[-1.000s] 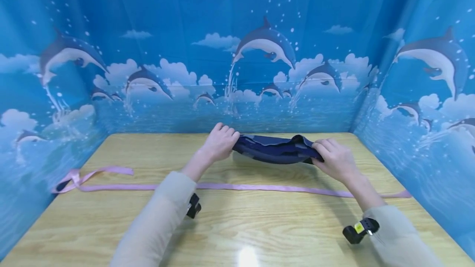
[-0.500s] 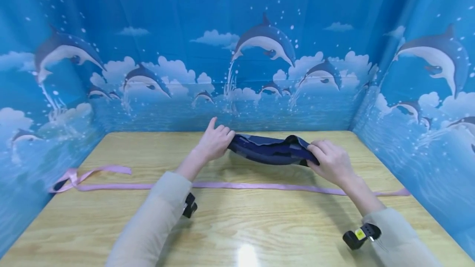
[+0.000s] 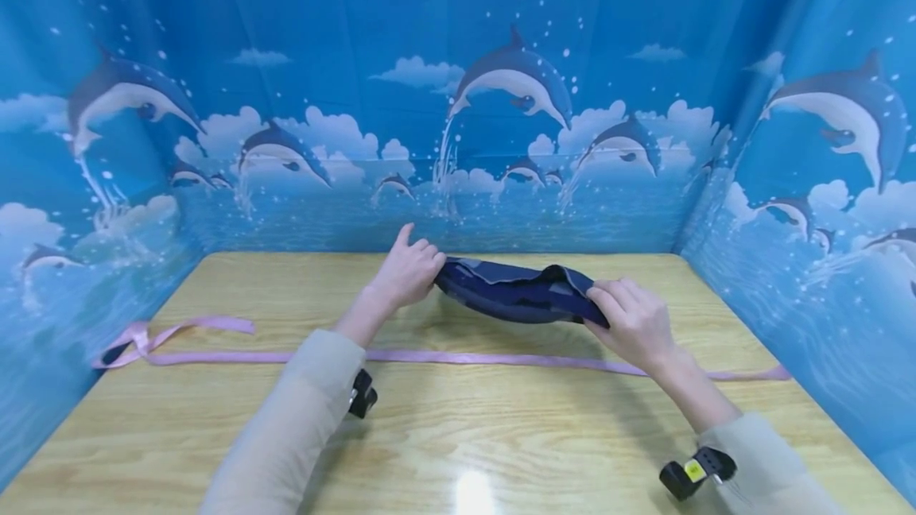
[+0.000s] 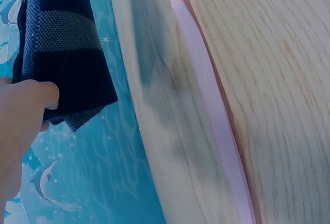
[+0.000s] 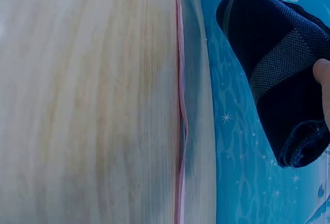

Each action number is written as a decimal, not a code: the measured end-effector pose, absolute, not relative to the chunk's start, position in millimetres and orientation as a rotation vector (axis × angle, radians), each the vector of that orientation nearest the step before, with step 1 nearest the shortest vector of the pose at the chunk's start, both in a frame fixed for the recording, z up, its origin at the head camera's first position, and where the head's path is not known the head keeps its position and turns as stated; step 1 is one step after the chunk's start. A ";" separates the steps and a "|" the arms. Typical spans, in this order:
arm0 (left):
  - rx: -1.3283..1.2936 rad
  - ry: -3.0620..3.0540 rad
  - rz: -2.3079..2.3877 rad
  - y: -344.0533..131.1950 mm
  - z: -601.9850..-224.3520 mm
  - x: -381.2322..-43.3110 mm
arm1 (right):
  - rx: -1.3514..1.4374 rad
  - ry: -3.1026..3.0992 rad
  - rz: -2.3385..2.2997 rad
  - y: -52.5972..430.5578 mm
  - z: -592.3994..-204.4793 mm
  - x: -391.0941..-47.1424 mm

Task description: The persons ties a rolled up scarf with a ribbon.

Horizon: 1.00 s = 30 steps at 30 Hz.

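Observation:
A dark navy, rolled-up cloth (image 3: 494,300) with grey woven bands is held up over the far part of the table, sagging slightly in the middle. My left hand (image 3: 408,270) grips its left end; one finger sticks up and away from it. The right end is pinched by my right hand (image 3: 633,320). From the left wrist, the thumb (image 4: 47,94) shows pressed on the fabric. In the right wrist view, the cloth (image 5: 283,74) has a coiled end, and my right thumb (image 5: 322,72) lies against its side.
A long pink ribbon (image 3: 458,358) runs across the wooden table (image 3: 444,427) below the cloth, with a loop (image 3: 136,344) at its left end. Blue dolphin-printed curtains (image 3: 343,205) stand along the back and both sides.
Both hands have moved a little left with the cloth, and its right end is slightly lower. One left-hand finger has lifted off and now points up.

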<state>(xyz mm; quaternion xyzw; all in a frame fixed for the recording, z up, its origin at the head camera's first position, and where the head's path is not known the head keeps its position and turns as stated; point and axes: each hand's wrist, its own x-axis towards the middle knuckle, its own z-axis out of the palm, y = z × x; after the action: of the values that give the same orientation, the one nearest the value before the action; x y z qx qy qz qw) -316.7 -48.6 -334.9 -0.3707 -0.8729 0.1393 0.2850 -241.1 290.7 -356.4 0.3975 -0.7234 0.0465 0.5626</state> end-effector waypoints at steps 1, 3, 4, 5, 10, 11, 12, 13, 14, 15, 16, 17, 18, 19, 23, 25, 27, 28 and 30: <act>-1.005 -2.318 0.368 -49.9 -335.7 -317.4 | 0.938 -1.689 0.118 289.0 -356.6 -240.2; -1.031 -2.289 0.370 -53.1 -337.2 -319.2 | 0.945 -1.659 0.138 285.2 -356.5 -238.6; -1.039 -2.276 0.374 -55.0 -337.8 -320.0 | 0.948 -1.644 0.150 283.0 -356.0 -237.9; -1.046 -2.266 0.378 -56.9 -338.3 -320.9 | 0.950 -1.631 0.164 280.8 -355.4 -237.4; -1.067 -2.258 0.374 -65.6 -338.4 -322.2 | 0.961 -1.590 0.208 268.3 -350.4 -235.0; -1.074 -2.259 0.370 -66.9 -338.3 -322.0 | 0.966 -1.581 0.209 265.9 -349.6 -234.3; -1.081 -2.257 0.365 -67.9 -338.4 -321.7 | 0.973 -1.570 0.208 263.7 -349.0 -233.3; -1.088 -2.252 0.361 -68.9 -338.8 -321.5 | 0.981 -1.557 0.208 261.6 -348.6 -232.3; -1.095 -2.243 0.355 -69.8 -339.6 -321.7 | 0.988 -1.541 0.212 259.4 -348.3 -231.3; -1.104 -2.233 0.349 -70.6 -340.3 -321.4 | 0.995 -1.527 0.216 257.4 -348.1 -230.0; -1.113 -2.219 0.340 -71.4 -340.8 -321.5 | 1.000 -1.514 0.219 255.7 -347.6 -228.5; -1.123 -2.202 0.329 -72.2 -341.8 -321.9 | 1.005 -1.502 0.221 254.2 -347.3 -227.0; -1.131 -2.180 0.316 -73.1 -343.8 -323.2 | 1.009 -1.493 0.225 252.3 -346.5 -225.1; -1.140 -2.164 0.302 -73.9 -344.7 -323.4 | 1.012 -1.482 0.228 250.6 -345.7 -223.5; -1.171 -2.119 0.274 -75.2 -346.7 -324.7 | 1.044 -1.457 0.203 245.8 -343.2 -218.2; -1.182 -2.123 0.281 -74.6 -345.1 -324.3 | 1.070 -1.451 0.181 243.6 -342.5 -216.7; -1.189 -2.125 0.300 -74.0 -344.3 -325.2 | 1.097 -1.452 0.162 241.7 -342.4 -215.0; -1.192 -2.127 0.310 -73.7 -344.1 -325.8 | 1.107 -1.453 0.157 240.4 -342.2 -214.0; -1.194 -2.123 0.323 -73.3 -343.3 -326.1 | 1.124 -1.452 0.146 237.4 -341.3 -211.6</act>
<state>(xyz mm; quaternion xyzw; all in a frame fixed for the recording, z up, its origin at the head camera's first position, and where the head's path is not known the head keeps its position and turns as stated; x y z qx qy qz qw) -326.1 -73.3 -343.3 -0.4579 -0.8138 0.1237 0.3357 -211.6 237.4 -341.3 0.4858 -0.6275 0.0632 0.6051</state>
